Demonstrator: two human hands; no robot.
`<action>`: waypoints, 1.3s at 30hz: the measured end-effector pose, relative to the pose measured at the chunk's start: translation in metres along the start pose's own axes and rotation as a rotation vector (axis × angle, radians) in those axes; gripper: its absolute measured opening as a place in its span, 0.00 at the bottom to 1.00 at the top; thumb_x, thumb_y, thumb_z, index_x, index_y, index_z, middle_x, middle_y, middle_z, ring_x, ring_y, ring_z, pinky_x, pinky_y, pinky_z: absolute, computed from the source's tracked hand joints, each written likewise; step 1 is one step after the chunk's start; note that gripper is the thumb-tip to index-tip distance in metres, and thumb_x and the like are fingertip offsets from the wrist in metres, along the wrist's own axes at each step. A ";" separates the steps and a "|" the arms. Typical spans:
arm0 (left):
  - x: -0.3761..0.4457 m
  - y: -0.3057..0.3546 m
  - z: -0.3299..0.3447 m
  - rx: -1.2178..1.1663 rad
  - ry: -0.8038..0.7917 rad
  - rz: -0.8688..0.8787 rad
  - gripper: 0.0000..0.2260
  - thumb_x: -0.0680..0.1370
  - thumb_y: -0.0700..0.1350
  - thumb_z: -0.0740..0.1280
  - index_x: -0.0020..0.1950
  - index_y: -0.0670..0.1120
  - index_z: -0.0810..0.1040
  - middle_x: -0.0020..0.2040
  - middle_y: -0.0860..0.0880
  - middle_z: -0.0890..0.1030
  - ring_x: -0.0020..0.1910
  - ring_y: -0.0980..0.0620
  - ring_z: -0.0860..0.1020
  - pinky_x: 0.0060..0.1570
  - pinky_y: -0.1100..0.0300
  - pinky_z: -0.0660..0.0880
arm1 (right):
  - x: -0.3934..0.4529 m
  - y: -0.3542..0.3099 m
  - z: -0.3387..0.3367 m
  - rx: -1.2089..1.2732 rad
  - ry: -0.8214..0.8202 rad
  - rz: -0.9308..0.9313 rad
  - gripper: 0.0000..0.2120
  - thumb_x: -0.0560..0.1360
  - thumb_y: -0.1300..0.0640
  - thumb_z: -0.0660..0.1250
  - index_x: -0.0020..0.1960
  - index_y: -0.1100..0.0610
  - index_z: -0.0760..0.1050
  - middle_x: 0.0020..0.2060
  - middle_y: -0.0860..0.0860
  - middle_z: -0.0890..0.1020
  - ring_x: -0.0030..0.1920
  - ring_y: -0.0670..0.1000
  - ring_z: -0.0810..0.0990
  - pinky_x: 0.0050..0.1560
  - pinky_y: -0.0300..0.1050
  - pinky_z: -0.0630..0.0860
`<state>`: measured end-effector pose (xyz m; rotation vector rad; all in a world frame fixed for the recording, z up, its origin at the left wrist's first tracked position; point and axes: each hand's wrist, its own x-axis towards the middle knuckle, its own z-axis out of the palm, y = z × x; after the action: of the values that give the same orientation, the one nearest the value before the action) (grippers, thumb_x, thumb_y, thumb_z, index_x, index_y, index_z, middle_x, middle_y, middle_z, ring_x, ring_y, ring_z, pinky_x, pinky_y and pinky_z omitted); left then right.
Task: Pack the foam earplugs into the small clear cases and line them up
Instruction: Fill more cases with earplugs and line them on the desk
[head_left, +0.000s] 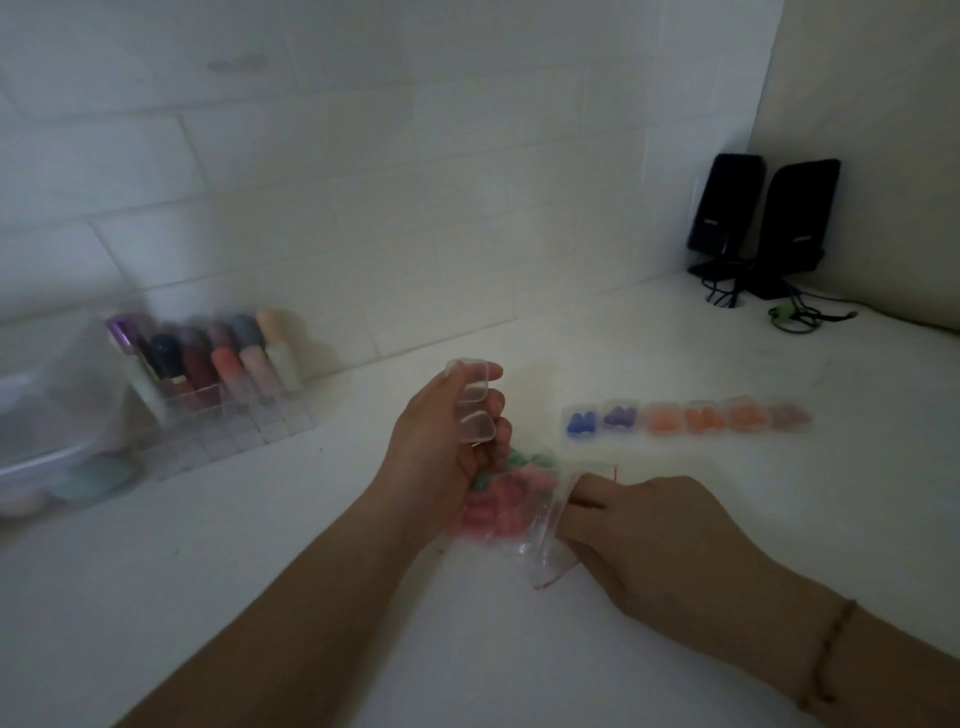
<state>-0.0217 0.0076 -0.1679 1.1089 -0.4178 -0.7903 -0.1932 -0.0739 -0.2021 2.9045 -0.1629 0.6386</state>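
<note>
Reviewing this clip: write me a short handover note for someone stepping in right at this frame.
Left hand: grip curled round an empty clear case, held open above the table.
Right hand: fingers at the mouth of the clear bag, apparently pinching its edge; blur hides the exact grip.
Bag holds loose pink and green earplugs.
Done: six filled cases lined up in a row to the right: blue, purple, three orange, one pale.
Left: fill the held case, close it, add it to the row, repeat until the bag is empty.
</note>
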 end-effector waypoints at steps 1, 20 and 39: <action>0.000 -0.001 0.000 0.003 -0.003 0.002 0.11 0.80 0.49 0.61 0.49 0.42 0.78 0.35 0.46 0.74 0.30 0.49 0.70 0.32 0.60 0.69 | 0.000 -0.001 0.001 -0.015 -0.004 0.005 0.17 0.70 0.53 0.62 0.56 0.42 0.80 0.45 0.42 0.83 0.21 0.52 0.74 0.21 0.39 0.62; -0.003 0.000 0.000 0.016 -0.078 0.061 0.11 0.73 0.49 0.67 0.49 0.43 0.79 0.35 0.45 0.73 0.31 0.48 0.70 0.35 0.58 0.66 | 0.000 0.001 -0.021 0.197 0.078 0.218 0.12 0.67 0.50 0.59 0.43 0.44 0.80 0.36 0.41 0.80 0.28 0.43 0.77 0.26 0.36 0.69; -0.040 -0.012 0.029 0.444 -0.393 0.347 0.13 0.80 0.54 0.51 0.54 0.62 0.74 0.45 0.58 0.77 0.48 0.51 0.79 0.48 0.56 0.76 | 0.013 0.006 -0.063 1.562 0.293 0.673 0.07 0.65 0.53 0.70 0.37 0.57 0.82 0.32 0.56 0.81 0.30 0.55 0.78 0.25 0.41 0.72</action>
<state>-0.0717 0.0164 -0.1642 1.2420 -1.1275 -0.6167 -0.2081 -0.0688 -0.1400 4.0122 -1.0340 2.0305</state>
